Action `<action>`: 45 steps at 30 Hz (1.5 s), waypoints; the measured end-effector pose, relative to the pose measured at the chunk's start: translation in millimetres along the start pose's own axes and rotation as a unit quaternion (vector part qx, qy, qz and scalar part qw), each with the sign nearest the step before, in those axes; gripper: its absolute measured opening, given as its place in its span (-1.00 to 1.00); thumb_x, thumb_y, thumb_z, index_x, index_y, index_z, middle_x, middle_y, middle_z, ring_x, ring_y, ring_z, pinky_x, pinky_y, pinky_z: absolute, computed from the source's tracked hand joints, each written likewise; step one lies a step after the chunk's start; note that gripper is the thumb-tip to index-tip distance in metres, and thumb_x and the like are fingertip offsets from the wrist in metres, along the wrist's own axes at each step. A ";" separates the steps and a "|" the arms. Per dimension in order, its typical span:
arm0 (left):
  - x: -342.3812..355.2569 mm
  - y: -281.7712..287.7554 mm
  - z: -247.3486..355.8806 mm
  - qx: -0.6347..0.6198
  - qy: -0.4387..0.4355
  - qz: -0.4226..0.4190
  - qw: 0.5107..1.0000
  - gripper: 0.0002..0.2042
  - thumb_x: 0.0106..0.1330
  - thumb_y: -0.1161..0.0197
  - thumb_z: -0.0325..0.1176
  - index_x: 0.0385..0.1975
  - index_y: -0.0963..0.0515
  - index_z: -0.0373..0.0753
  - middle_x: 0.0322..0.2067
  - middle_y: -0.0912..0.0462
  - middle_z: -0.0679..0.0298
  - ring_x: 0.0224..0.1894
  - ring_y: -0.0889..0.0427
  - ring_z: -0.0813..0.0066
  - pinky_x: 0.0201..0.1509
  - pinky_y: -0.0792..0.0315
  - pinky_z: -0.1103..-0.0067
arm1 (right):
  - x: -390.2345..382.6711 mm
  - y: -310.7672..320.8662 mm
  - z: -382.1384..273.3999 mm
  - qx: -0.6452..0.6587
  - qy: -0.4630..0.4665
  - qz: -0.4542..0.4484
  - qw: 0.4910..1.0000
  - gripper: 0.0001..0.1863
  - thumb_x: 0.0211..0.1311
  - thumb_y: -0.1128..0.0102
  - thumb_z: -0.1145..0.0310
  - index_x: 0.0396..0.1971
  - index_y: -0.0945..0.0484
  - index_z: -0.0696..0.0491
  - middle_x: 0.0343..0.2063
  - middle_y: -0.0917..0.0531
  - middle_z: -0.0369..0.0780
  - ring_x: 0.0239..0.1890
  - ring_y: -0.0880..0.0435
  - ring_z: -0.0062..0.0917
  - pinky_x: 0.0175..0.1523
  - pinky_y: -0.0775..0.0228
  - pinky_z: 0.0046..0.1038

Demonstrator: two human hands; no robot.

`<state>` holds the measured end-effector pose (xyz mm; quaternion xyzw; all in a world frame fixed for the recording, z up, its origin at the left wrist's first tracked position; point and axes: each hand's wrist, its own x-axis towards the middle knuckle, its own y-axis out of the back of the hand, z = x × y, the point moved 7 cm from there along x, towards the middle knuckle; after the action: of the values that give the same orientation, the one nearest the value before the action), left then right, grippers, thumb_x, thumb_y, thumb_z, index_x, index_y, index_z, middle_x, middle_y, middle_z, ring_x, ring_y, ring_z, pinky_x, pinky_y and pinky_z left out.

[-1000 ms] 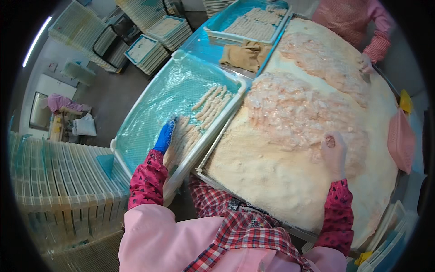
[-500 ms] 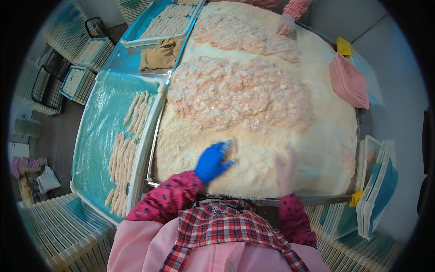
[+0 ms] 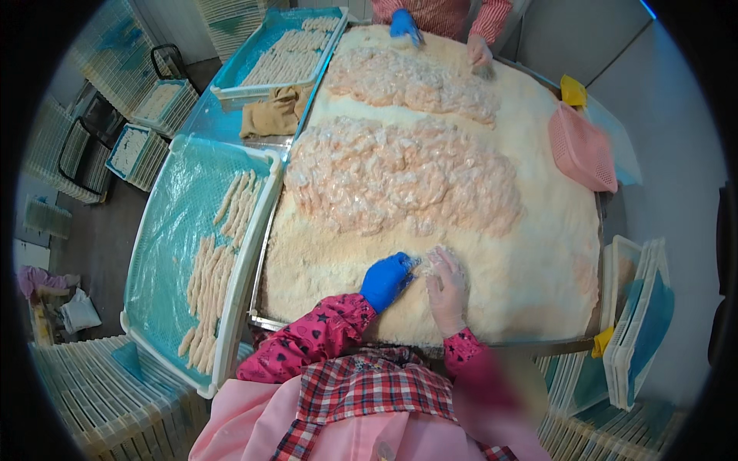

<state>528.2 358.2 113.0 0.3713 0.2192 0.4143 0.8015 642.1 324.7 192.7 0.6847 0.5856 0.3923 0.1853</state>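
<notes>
Over the pale crumbs [image 3: 330, 269], the blue-gloved left hand [image 3: 387, 281] is near the clear-gloved right hand [image 3: 446, 292]; I can't tell if either grip is closed. The wet pink pile [image 3: 407, 173] lies past them.

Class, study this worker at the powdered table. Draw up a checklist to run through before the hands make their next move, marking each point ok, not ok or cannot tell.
1. Left hand gloved: ok, in blue.
2. Anything held between left hand and right hand: cannot tell; their fingertips are close together, too small to make out.
3. Powder under the hands: ok, spread below and around them.
4. Pink pile near the hands: ok, just beyond them.
5. Strips on the near tray: ok, in its right part.
6. Cloth off the powder: ok, beside it on the left.
</notes>
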 end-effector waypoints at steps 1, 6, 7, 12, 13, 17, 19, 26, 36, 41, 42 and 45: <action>2.7 1.3 -9.1 -0.196 0.060 0.024 0.979 -0.56 0.22 -0.18 -0.24 0.08 -0.37 -0.25 -0.06 -0.53 0.20 -0.21 -0.57 0.33 -0.13 -0.43 0.49 | 6.4 1.7 -1.2 0.005 -0.011 -0.002 1.000 -0.61 0.06 -0.03 0.53 -0.04 -0.48 0.11 0.01 -0.47 -0.07 0.09 -0.40 -0.18 0.22 -0.17 -0.29; -25.2 -10.8 -17.9 -0.624 0.226 0.018 0.748 -0.60 0.35 -0.08 -0.23 0.09 -0.37 -0.34 -0.11 -0.54 0.28 -0.22 -0.53 0.61 -0.17 -0.42 0.63 | 12.0 13.5 18.0 -0.020 -0.034 0.095 0.995 -0.58 0.12 0.04 0.50 0.04 -0.41 0.15 0.08 -0.42 -0.07 0.15 -0.33 -0.18 0.25 -0.13 -0.29; -23.9 1.8 -24.4 -0.510 0.140 0.056 0.847 -0.57 0.34 -0.07 -0.24 0.16 -0.32 -0.27 -0.10 -0.57 0.21 -0.20 -0.58 0.43 -0.14 -0.42 0.59 | 12.0 12.3 15.1 -0.026 -0.028 0.094 0.995 -0.57 0.13 0.04 0.49 0.06 -0.40 0.16 0.08 -0.41 -0.07 0.16 -0.32 -0.17 0.25 -0.13 -0.28; -28.1 59.9 -7.5 -0.154 -0.042 -0.020 0.987 -0.55 0.24 -0.15 -0.27 0.15 -0.35 -0.14 0.00 -0.49 0.11 -0.07 -0.51 0.08 -0.04 -0.41 0.41 | -14.6 15.6 52.3 -0.107 -0.089 0.105 0.985 -0.58 0.11 0.00 0.47 0.03 -0.41 0.17 0.03 -0.45 -0.06 0.12 -0.35 -0.14 0.20 -0.17 -0.21; -33.3 59.3 -5.1 -0.105 -0.068 -0.006 0.992 -0.54 0.21 -0.18 -0.28 0.15 -0.36 -0.12 0.02 -0.47 0.11 -0.04 -0.49 0.10 -0.01 -0.39 0.41 | -21.6 16.9 62.9 -0.086 -0.114 0.102 0.984 -0.59 0.11 -0.01 0.46 0.01 -0.43 0.17 0.02 -0.46 -0.07 0.11 -0.36 -0.14 0.19 -0.18 -0.20; -52.4 51.8 -9.3 0.052 -0.106 0.113 0.987 -0.54 0.13 -0.21 -0.27 0.08 -0.40 -0.15 0.05 -0.45 0.19 0.00 -0.45 0.19 0.03 -0.35 0.42 | -35.9 0.1 45.4 0.048 -0.073 -0.044 0.995 -0.64 0.10 0.01 0.50 -0.05 -0.48 0.16 0.01 -0.47 -0.08 0.09 -0.38 -0.17 0.18 -0.18 -0.21; -33.1 31.2 -11.6 0.058 -0.057 0.047 0.996 -0.53 0.07 -0.27 -0.29 0.04 -0.42 -0.18 0.03 -0.46 0.16 -0.03 -0.47 0.18 0.01 -0.37 0.39 | -38.5 -7.6 58.5 0.146 -0.155 -0.021 0.977 -0.66 0.13 0.04 0.52 -0.07 -0.49 0.17 0.01 -0.47 -0.08 0.09 -0.38 -0.18 0.19 -0.18 -0.23; -33.0 0.2 -33.7 -0.744 0.245 -0.008 0.622 -0.63 0.33 -0.10 -0.31 0.11 -0.33 -0.22 0.04 -0.46 0.29 0.01 -0.44 0.54 -0.03 -0.39 0.61 | 14.1 -4.7 1.4 0.061 -0.027 0.078 0.995 -0.61 0.34 0.24 0.30 0.08 -0.40 0.09 0.09 -0.40 -0.03 0.23 -0.25 -0.20 0.32 0.04 -0.25; -19.8 86.4 49.1 -0.628 -0.188 0.585 0.478 -0.45 0.39 0.11 -0.05 0.28 -0.10 -0.23 0.22 -0.24 0.14 0.22 -0.26 0.35 0.29 -0.16 0.48 | 52.8 -46.4 -81.0 0.110 0.164 -0.059 0.978 -0.46 0.27 0.11 0.10 0.18 -0.28 0.06 0.11 -0.38 -0.02 0.24 -0.24 -0.20 0.32 0.04 -0.26; -36.2 50.4 -73.9 -0.932 -0.007 0.105 0.346 -0.60 0.39 0.08 -0.11 0.08 -0.36 -0.23 -0.07 -0.53 0.22 -0.08 -0.51 0.43 -0.08 -0.46 0.55 | 134.3 -49.8 -33.4 -0.107 0.149 -0.002 0.983 -0.58 -0.03 -0.15 0.41 -0.08 -0.45 0.08 -0.21 -0.54 -0.11 -0.12 -0.48 -0.21 0.03 -0.26 -0.22; -39.1 96.0 -71.5 -0.911 0.080 0.222 0.338 -0.60 0.38 0.07 -0.10 0.08 -0.36 -0.22 -0.07 -0.53 0.24 -0.09 -0.52 0.44 -0.07 -0.46 0.55 | 144.5 -55.1 -11.8 -0.153 0.164 -0.032 0.974 -0.62 -0.04 -0.15 0.42 -0.12 -0.46 0.07 -0.24 -0.53 -0.13 -0.14 -0.47 -0.23 0.00 -0.27 -0.22; -54.7 181.1 -136.0 -0.854 0.006 0.385 0.349 -0.59 0.37 0.03 -0.11 0.11 -0.32 -0.19 0.03 -0.45 0.26 0.02 -0.44 0.38 0.06 -0.40 0.46 | 157.6 -66.6 4.0 -0.204 0.214 -0.107 0.949 -0.66 -0.09 -0.17 0.45 -0.21 -0.47 0.04 -0.29 -0.51 -0.16 -0.17 -0.45 -0.28 -0.03 -0.27 -0.25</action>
<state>317.1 438.1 170.6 -0.4733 -0.4157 0.6428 0.4358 602.3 491.3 193.2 0.4650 0.5891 0.6187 0.2321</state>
